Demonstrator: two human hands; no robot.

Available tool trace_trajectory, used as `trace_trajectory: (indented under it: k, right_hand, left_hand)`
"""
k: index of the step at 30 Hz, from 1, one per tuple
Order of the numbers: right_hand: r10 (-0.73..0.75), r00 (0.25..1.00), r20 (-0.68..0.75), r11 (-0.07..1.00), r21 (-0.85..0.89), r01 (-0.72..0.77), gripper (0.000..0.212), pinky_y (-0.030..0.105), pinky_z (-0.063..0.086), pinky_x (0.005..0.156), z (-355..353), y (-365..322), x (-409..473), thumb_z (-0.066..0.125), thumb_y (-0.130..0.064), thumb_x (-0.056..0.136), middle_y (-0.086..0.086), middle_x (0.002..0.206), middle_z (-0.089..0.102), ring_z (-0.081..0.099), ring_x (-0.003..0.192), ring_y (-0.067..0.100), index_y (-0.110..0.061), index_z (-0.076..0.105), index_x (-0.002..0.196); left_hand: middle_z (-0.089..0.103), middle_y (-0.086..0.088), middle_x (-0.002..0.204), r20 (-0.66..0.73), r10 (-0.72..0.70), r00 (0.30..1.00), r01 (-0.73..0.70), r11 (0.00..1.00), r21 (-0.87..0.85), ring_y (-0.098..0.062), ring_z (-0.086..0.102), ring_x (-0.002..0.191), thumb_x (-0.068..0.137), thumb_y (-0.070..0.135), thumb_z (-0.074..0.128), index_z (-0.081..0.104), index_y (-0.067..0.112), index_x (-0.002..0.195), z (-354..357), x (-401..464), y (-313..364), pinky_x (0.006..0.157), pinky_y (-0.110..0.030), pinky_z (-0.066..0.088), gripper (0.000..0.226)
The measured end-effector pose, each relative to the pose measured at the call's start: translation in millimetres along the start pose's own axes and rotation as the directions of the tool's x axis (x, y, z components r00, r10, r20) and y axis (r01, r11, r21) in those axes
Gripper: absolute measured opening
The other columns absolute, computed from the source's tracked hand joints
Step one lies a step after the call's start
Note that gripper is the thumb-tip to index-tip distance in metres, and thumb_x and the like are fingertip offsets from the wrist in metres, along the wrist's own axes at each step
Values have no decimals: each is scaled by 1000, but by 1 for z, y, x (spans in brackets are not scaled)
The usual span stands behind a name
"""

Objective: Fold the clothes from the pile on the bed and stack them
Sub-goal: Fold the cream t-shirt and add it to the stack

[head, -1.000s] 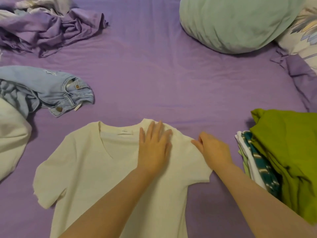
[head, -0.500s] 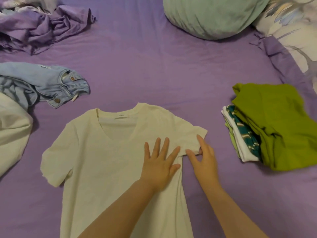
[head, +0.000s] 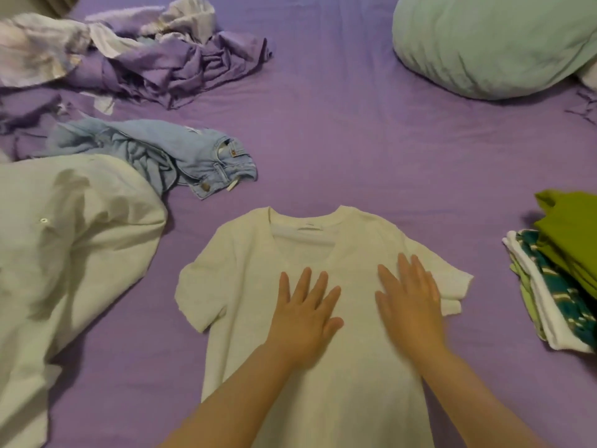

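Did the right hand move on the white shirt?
Yes. The right hand slid inward from the sleeve edge onto the white shirt's chest, beside the left hand.

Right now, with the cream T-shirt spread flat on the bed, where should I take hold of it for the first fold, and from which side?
Probably pinch the cream T-shirt at its right sleeve hem, coming from the right. That sleeve lies flat and free on the purple sheet, beside the right hand. The left hand can press the chest flat.

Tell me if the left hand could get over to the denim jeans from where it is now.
Probably yes. The left hand lies flat on the cream T-shirt, and the denim jeans lie beyond it to the left, with only bare purple sheet between shirt and jeans.
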State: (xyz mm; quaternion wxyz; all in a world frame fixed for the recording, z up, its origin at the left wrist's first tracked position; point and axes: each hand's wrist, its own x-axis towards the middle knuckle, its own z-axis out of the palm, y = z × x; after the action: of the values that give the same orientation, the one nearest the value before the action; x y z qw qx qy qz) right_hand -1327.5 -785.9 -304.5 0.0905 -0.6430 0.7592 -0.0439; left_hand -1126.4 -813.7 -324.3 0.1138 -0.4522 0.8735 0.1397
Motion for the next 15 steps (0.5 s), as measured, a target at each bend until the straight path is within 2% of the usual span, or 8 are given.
trace_trajectory:
  k: [1, 3, 4, 5, 7, 10, 13, 15]
  right_hand:
    - [-81, 994, 69, 997, 18, 80, 49, 43, 7, 117, 5, -16, 5, 47, -34, 96, 11, 156, 21, 10, 146, 29, -22, 40, 144]
    - [-226, 951, 209, 974, 19, 227, 54, 37, -6, 116, 18, -47, 14, 32, -46, 99, 3, 160, 8, -4, 147, 22, -31, 21, 149]
    - [-281, 925, 254, 957, 3, 290, 56, 36, -11, 115, 25, -62, 19, 25, -50, 99, 0, 160, 2, -10, 147, 20, -34, 14, 150]
    - [-318, 905, 284, 943, -9, 334, 57, 37, -14, 114, 32, -76, 25, 19, -54, 98, -1, 160, -3, -13, 146, 20, -36, 8, 151]
    - [-350, 880, 322, 926, -20, 376, 61, 41, -18, 112, 41, -102, 38, 13, -59, 95, -2, 160, -11, -19, 145, 19, -36, 0, 150]
    - [-384, 868, 314, 906, -55, 421, 64, 46, -18, 112, 50, -136, 61, 10, -60, 94, 2, 159, -16, -23, 144, 22, -33, -8, 150]
    - [-471, 836, 280, 842, -139, 521, 62, 50, -16, 112, 52, -163, 86, 11, -56, 96, 7, 158, -16, -23, 143, 29, -31, -4, 151]
    - [-527, 808, 263, 797, -178, 577, 62, 52, -17, 111, 50, -175, 98, 15, -55, 97, 10, 158, -15, -22, 143, 31, -28, 2, 152]
  left_hand:
    - [-21, 3, 155, -17, -18, 1000, 18, 1000, -17, -26, -31, 140, 98, 57, 4, -1, 34, 151, -5, -6, -15, 108, -52, -28, 58]
    - [7, -5, 159, -94, -71, 993, 65, 995, -69, -31, -1, 147, 102, 43, 29, 24, 29, 150, -16, -18, -45, 116, -52, -8, 51]
    - [23, -9, 157, -156, -136, 978, 124, 988, -88, -34, 15, 146, 99, 32, 45, 35, 24, 146, -19, -22, -61, 116, -53, 4, 49]
    - [27, -11, 155, -198, -228, 953, 210, 972, -108, -34, 19, 144, 95, 23, 51, 37, 21, 145, -24, -25, -76, 116, -52, 7, 52]
    - [18, -9, 157, -163, -421, 892, 394, 903, -172, -30, 11, 146, 96, 18, 44, 24, 22, 149, -30, -30, -110, 118, -48, 3, 56]
    - [32, -7, 147, -157, -592, 791, 560, 803, -207, -29, 28, 134, 97, 28, 41, 21, 19, 147, -31, -33, -148, 110, -43, 25, 55]
    - [46, -6, 133, -55, -738, 672, 676, 643, -361, -28, 40, 121, 92, 40, 52, 36, 17, 139, -35, -30, -169, 96, -38, 35, 55]
    - [56, -7, 119, -55, -762, 645, 703, 620, -347, -29, 46, 111, 89, 38, 56, 54, 18, 122, -40, -27, -179, 87, -38, 36, 39]
